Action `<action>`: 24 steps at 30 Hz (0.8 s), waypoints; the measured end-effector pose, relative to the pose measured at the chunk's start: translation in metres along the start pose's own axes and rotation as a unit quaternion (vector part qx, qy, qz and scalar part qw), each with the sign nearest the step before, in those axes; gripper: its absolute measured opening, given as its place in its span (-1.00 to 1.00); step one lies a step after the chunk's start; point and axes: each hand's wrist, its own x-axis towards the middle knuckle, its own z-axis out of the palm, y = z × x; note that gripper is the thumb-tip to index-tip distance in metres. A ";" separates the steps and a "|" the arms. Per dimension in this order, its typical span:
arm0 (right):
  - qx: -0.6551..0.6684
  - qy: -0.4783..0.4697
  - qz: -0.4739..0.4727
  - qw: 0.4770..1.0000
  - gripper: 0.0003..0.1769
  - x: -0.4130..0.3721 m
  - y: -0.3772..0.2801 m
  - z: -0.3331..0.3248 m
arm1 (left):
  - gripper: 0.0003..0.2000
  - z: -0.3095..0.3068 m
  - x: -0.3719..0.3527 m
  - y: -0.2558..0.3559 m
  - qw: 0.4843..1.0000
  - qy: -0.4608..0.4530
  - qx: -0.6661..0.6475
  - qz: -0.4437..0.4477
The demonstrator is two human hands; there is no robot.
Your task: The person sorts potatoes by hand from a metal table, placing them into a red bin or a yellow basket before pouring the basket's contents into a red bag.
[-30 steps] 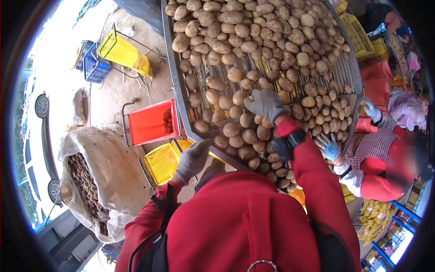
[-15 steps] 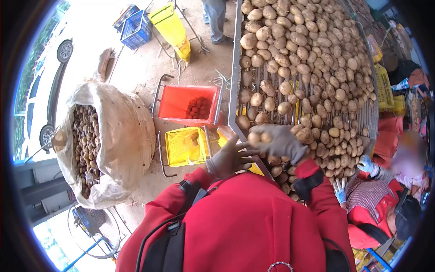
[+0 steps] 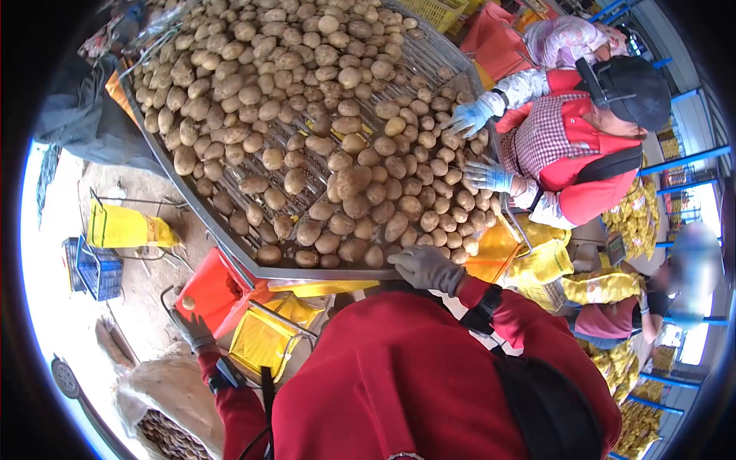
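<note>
My left hand (image 3: 194, 331), in a grey glove, is stretched out at the left beside a red crate (image 3: 217, 285). Its fingers are apart, and a single potato (image 3: 188, 303) shows just beyond them, seemingly in the air. At the near edge of the sorting table (image 3: 322, 273), my right hand (image 3: 429, 268), also gloved in grey, lies with its fingers extended next to the potatoes (image 3: 373, 256). No potato shows in it; its palm side is hidden. Many potatoes cover the table's slatted top.
A yellow mesh bag on a frame (image 3: 264, 337) stands below the table edge, near a large white sack (image 3: 172, 391). Across the right corner, a co-worker's blue-gloved hands (image 3: 474, 116) touch potatoes. Orange and yellow bags (image 3: 491, 257) hang at right.
The view has swung to the right. My left hand has moved away from my right, out to the red crate. The two potatoes in my right hand no longer show there.
</note>
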 end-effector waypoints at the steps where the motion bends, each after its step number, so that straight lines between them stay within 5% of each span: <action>1: -0.004 0.001 0.018 1.000 -0.73 -0.012 0.010 0.001 | -0.23 0.024 -0.009 0.014 0.998 -0.035 0.037 0.038; 3: 0.010 0.033 0.034 0.999 -0.68 -0.027 0.030 0.014 | -0.36 0.108 -0.057 0.027 0.966 -0.075 0.186 0.164; 4: 0.017 0.030 0.038 0.999 -0.68 -0.027 0.032 0.016 | -0.47 0.180 -0.135 0.052 0.966 -0.102 0.205 0.120; 6: 0.026 0.025 0.045 0.998 -0.66 -0.016 0.028 0.007 | -0.38 0.258 -0.201 0.031 0.804 -0.263 0.381 0.372; 7: 0.047 0.012 0.039 0.998 -0.63 -0.007 0.025 -0.003 | -0.32 0.297 -0.239 0.021 0.742 -0.351 0.387 0.420; 8: 0.032 -0.008 0.031 0.999 -0.64 -0.003 0.028 -0.002 | -0.32 0.327 -0.275 0.017 0.620 -0.398 0.501 0.455; 10: -0.001 -0.049 0.012 0.999 -0.64 0.003 0.037 0.001 | -0.31 0.382 -0.317 0.006 0.465 -0.424 0.512 0.585; 12: -0.025 -0.048 -0.003 0.999 -0.65 0.002 0.044 -0.007 | -0.32 0.433 -0.331 -0.013 0.519 -0.487 0.590 0.381; 16: 0.016 -0.001 0.059 0.998 -0.70 0.008 0.064 -0.038 | -0.43 0.468 -0.349 -0.027 0.475 -0.540 0.583 0.378; 20: 0.004 0.253 0.016 0.967 -0.56 0.055 0.119 -0.039 | -0.49 0.465 -0.347 -0.036 0.463 -0.581 0.520 0.421; 23: -0.067 0.241 0.041 0.967 -0.52 0.078 0.116 -0.024 | -0.60 0.481 -0.333 0.015 0.485 -0.656 0.466 0.342; 24: -0.093 0.229 0.057 0.967 -0.51 0.080 0.110 -0.020 | -0.61 0.495 -0.315 0.020 0.503 -0.622 0.461 0.384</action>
